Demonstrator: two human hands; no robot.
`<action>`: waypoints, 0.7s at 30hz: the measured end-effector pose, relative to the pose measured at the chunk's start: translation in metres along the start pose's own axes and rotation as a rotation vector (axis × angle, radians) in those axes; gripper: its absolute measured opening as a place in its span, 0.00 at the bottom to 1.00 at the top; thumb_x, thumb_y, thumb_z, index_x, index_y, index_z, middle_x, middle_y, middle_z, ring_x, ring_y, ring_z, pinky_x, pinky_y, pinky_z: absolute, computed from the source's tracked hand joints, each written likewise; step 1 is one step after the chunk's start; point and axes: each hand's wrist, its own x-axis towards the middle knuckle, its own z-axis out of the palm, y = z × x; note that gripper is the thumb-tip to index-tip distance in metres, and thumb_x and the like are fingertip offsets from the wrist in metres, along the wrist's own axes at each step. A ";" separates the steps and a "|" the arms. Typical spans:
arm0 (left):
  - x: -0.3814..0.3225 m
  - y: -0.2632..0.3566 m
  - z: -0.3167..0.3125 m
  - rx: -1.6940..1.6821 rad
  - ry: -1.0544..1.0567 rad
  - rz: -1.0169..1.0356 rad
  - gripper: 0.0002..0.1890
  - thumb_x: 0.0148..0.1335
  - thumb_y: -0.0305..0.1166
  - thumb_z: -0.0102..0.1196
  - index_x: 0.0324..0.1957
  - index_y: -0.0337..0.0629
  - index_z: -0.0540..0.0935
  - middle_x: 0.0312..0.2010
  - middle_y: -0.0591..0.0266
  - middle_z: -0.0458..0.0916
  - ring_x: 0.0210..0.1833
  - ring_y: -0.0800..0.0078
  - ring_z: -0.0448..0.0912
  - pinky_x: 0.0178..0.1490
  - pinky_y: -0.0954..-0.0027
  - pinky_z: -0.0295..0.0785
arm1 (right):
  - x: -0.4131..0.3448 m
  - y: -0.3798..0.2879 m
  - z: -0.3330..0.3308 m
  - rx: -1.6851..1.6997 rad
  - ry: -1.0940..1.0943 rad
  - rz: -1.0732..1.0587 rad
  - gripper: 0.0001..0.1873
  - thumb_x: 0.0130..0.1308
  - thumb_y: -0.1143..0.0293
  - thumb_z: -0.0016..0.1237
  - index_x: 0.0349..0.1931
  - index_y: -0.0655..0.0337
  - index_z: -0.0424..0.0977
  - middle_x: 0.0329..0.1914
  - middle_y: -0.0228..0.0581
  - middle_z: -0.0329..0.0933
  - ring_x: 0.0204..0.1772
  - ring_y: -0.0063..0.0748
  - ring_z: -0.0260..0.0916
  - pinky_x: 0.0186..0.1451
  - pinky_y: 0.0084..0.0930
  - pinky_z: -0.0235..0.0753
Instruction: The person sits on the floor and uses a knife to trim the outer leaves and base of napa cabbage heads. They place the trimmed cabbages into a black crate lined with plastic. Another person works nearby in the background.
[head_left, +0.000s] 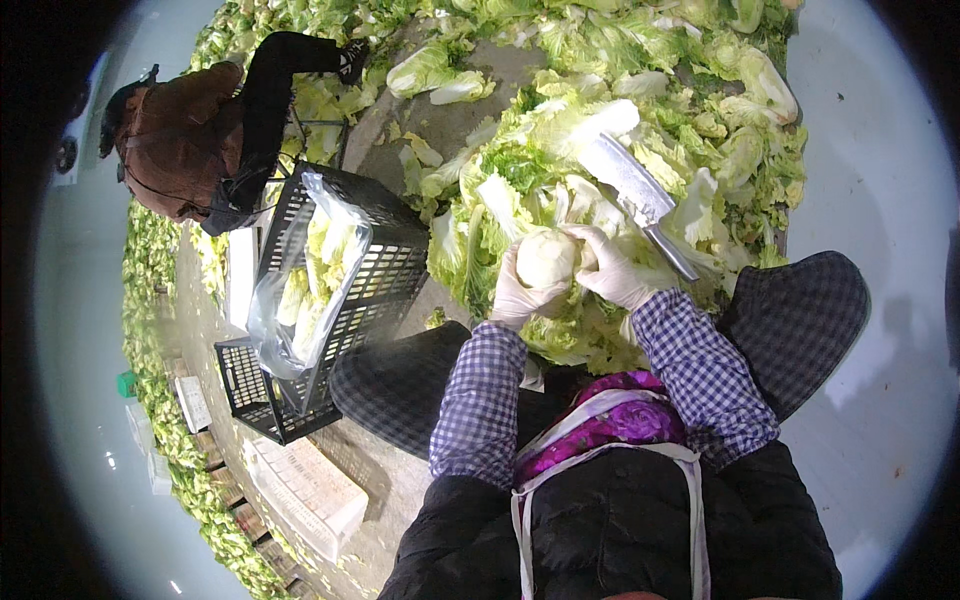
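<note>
Between my gloved hands is a trimmed napa cabbage (545, 259), its pale base turned up toward me. My left hand (523, 291) wraps its left and near side. On the right side, my right hand (611, 266) has its thumb and fingers against the cabbage. A cleaver (628, 180) with wet-looking bits on its blade lies on the leaves just beyond my right hand, its metal handle slanting back toward my right knee. Loose cabbage leaves (502, 206) are heaped under and around both hands.
To my left stands a black plastic crate (382, 247) lined with a clear bag (274, 330) holding cabbages. Nearby are a smaller black crate (247, 382) and a white crate (307, 487). A person (184, 142) in brown bends over beyond them. A pale wall (862, 187) rises at right.
</note>
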 end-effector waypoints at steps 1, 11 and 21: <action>0.002 0.008 -0.004 -0.072 -0.053 0.046 0.50 0.36 0.34 0.78 0.61 0.37 0.61 0.57 0.57 0.71 0.60 0.67 0.71 0.64 0.63 0.66 | 0.002 -0.008 -0.001 -0.053 0.017 -0.102 0.36 0.56 0.81 0.54 0.65 0.58 0.56 0.61 0.47 0.67 0.63 0.40 0.65 0.64 0.31 0.70; -0.001 0.047 0.020 -0.412 -0.099 0.144 0.52 0.41 0.49 0.74 0.65 0.35 0.62 0.58 0.58 0.72 0.60 0.67 0.71 0.64 0.65 0.65 | 0.005 -0.077 0.004 -0.041 0.254 -0.046 0.42 0.47 0.64 0.69 0.61 0.68 0.62 0.55 0.50 0.73 0.58 0.41 0.72 0.59 0.29 0.70; 0.003 0.057 0.023 -0.424 -0.081 0.214 0.51 0.34 0.39 0.78 0.63 0.38 0.66 0.56 0.58 0.74 0.58 0.67 0.73 0.62 0.64 0.68 | 0.002 -0.080 -0.010 -0.165 0.263 -0.176 0.40 0.40 0.74 0.71 0.56 0.61 0.65 0.50 0.36 0.68 0.54 0.30 0.68 0.59 0.28 0.70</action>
